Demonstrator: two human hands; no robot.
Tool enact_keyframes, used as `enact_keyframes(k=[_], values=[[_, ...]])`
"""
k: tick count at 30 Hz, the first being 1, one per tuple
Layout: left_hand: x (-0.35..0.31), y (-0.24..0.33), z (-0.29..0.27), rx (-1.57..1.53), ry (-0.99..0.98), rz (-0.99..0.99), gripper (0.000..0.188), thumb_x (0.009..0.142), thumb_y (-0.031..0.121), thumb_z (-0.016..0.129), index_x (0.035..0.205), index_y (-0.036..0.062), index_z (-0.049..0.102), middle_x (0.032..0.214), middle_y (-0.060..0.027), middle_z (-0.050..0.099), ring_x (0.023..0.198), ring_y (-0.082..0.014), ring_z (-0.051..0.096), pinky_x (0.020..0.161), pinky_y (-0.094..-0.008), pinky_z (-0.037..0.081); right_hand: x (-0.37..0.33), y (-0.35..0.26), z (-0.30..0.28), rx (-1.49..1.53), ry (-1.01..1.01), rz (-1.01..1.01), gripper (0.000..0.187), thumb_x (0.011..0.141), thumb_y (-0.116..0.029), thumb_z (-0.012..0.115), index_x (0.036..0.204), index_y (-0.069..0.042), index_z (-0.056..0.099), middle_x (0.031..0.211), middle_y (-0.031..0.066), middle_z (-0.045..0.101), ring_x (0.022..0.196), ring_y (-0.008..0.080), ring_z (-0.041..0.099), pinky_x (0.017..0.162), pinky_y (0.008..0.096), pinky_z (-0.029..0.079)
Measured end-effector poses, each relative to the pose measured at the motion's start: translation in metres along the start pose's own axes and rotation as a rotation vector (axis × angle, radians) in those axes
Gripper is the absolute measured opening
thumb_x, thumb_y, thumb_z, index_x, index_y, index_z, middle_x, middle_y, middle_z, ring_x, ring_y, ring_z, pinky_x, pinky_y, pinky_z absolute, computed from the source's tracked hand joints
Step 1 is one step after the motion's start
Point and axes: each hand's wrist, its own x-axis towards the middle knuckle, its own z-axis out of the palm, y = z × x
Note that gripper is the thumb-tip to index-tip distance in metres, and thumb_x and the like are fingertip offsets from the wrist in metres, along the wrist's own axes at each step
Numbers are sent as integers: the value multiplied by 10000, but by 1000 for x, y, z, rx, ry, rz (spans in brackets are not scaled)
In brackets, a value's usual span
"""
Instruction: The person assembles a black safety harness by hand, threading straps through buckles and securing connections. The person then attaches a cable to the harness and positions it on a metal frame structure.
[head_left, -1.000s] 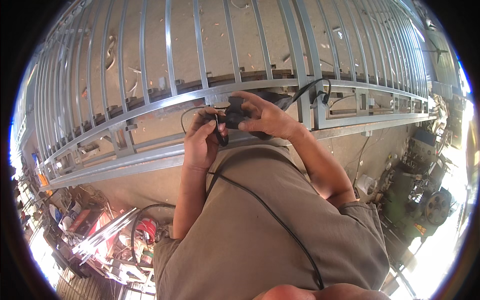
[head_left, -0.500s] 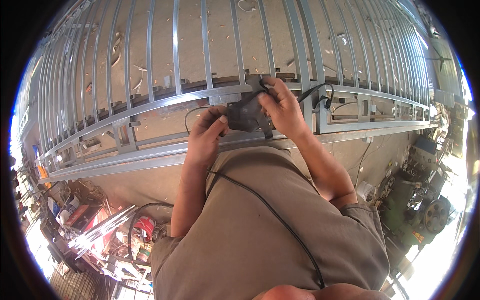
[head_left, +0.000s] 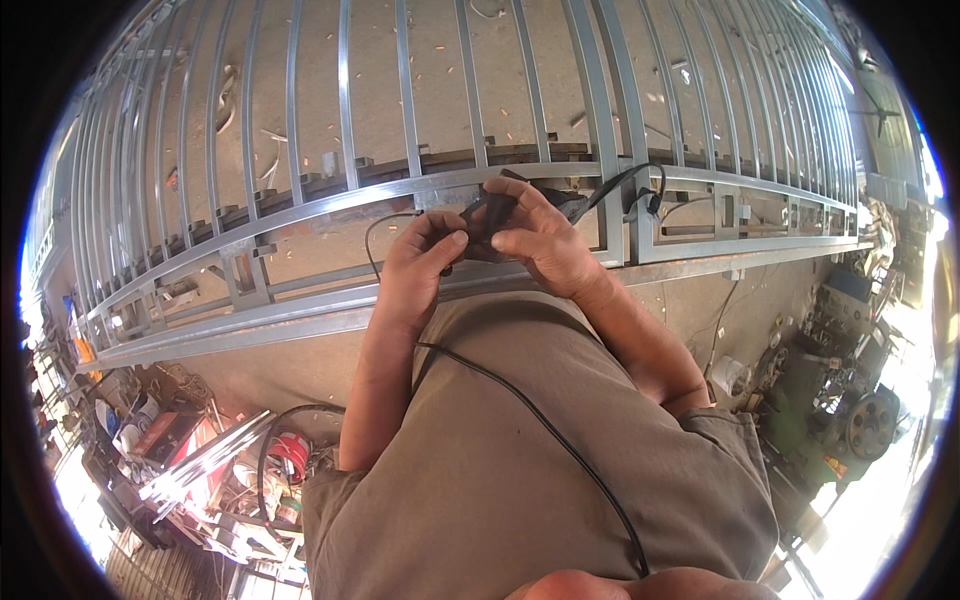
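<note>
Head view: the left hand [head_left: 416, 262] and the right hand [head_left: 556, 250] are near each other, a small gap between them, both clamped on a black piece [head_left: 492, 222] that bridges the gap. The left pinches its near end between thumb and fingertips; the right grips the other side, thumb below and fingers curled above. The piece looks soft, dark and folded, but the fingers hide much of its shape. It is in front of the person's waist, above the near rail of a metal frame [head_left: 345, 192].

The frame is of smooth, shiny, square-edged bars, long rails crossed by many narrow uprights that the lens bends. A black band [head_left: 622, 184] loops by a thicker pair of uprights, right of the hands, and a thin wire [head_left: 369, 243] curves down left of them. A black cable [head_left: 520, 398] runs slantwise over the matte brown shirt [head_left: 480, 480].

Beyond the bars spreads a dusty, tan floor [head_left: 440, 90], dotted with small orange bits. At lower left, a red bucket [head_left: 289, 452] and bright metal strips [head_left: 205, 463] sit in clutter; at right, a spoked wheel [head_left: 872, 424] is on a green machine [head_left: 800, 432]. Strong light whitens the room's edges.
</note>
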Motion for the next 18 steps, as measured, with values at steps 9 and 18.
enact_keyframes(k=[9,18], values=[[0,12,-2,258,-63,-87,237,931,90,712,1152,12,681,936,-8,672,794,-68,556,669,-250,432,4,-4,6,-38,71,-50,511,948,-27,731,1403,-49,501,1150,79,665,998,167,665,858,310,579],[-2,7,4,684,50,305,181,876,46,768,1043,5,713,919,-58,677,798,-147,615,730,-291,503,9,-9,6,-43,214,104,419,952,-147,759,1323,-56,587,1015,32,649,835,102,640,671,259,540]])
